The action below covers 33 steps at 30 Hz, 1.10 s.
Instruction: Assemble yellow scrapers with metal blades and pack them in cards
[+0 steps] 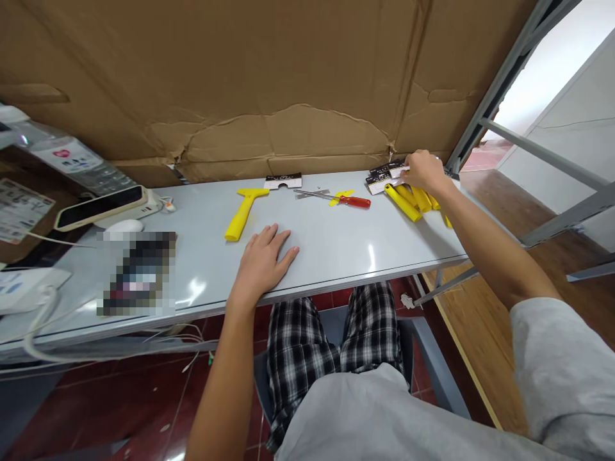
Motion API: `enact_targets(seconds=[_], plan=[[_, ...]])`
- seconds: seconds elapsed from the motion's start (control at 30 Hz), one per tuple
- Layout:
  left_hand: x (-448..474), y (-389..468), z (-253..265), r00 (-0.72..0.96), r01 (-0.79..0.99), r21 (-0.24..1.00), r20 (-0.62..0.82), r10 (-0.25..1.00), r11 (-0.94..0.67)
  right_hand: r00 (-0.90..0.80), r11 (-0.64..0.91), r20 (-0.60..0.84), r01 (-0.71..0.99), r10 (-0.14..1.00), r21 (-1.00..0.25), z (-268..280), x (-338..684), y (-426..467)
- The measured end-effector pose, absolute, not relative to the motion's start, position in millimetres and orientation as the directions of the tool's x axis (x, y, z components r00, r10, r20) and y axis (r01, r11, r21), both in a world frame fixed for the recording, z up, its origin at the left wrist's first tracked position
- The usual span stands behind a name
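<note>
My left hand [264,259] lies flat on the table with its fingers spread, holding nothing. Just beyond its fingertips is a yellow T-shaped scraper handle [243,218]. At the far right, my right hand [426,171] closes its fingers on the carded head end of a yellow scraper in a pile of yellow scrapers [403,203]; the exact grip is partly hidden. Black-and-white cards [378,184] stick out beside it. Between the hands rests a red-handled screwdriver [355,202], its shaft across a thin metal blade [312,194]. A small yellow piece [342,194] lies partly under the screwdriver.
A loose card [283,181] lies by the cardboard backing [288,83]. On the left are a phone [100,208], a white mouse [123,228], a water bottle [77,157], a box [24,205] and white cables [36,326]. A metal frame [542,150] stands at the right.
</note>
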<state>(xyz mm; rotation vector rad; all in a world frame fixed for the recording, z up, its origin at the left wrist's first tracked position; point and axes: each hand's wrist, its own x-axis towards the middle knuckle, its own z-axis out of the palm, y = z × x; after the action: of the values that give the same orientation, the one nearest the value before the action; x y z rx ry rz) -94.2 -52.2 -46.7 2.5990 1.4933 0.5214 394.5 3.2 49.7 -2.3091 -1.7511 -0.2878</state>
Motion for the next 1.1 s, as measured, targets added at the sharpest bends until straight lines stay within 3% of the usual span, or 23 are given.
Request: enact_targets(seconds=[0.23, 0.4, 0.5, 0.77, 0.93, 1.1], plan=[[-93.2, -52.9, -48.5, 0.445, 0.825, 0.262, 0.248, 0.861, -0.501, 0.373, -0.354, 0.351, 0.928, 0.859, -0.12, 55.9, 376.2, -21.2], [-83.5, -57.1, -33.1, 0.45, 0.85, 0.186, 0.234, 0.862, -0.494, 0.085, -0.036, 0.411, 0.991, 0.908, -0.125, 37.9, 318.6, -22.7], [-73.9, -42.4, -5.8, 0.453, 0.876, 0.117, 0.136, 0.881, -0.468, -0.038, 0.099, 0.392, 0.986, 0.919, -0.137, 29.3, 275.6, -6.4], [-83.1, 86.2, 22.7, 0.092, 0.981, 0.15, 0.209, 0.974, -0.125, -0.129, 0.194, 0.336, 0.967, 0.933, -0.166, 11.7, 226.6, 28.2], [-95.4, 120.3, 5.4, 0.059, 0.985, 0.148, 0.176, 0.983, -0.086, -0.126, 0.176, 0.267, 0.969, 0.955, -0.171, -0.9, 236.5, 28.7], [-101.9, 118.3, 3.9, 0.067, 0.971, 0.218, 0.149, 0.987, -0.099, -0.264, 0.293, 0.15, 0.929, 0.953, -0.227, -2.6, 250.3, 26.2]])
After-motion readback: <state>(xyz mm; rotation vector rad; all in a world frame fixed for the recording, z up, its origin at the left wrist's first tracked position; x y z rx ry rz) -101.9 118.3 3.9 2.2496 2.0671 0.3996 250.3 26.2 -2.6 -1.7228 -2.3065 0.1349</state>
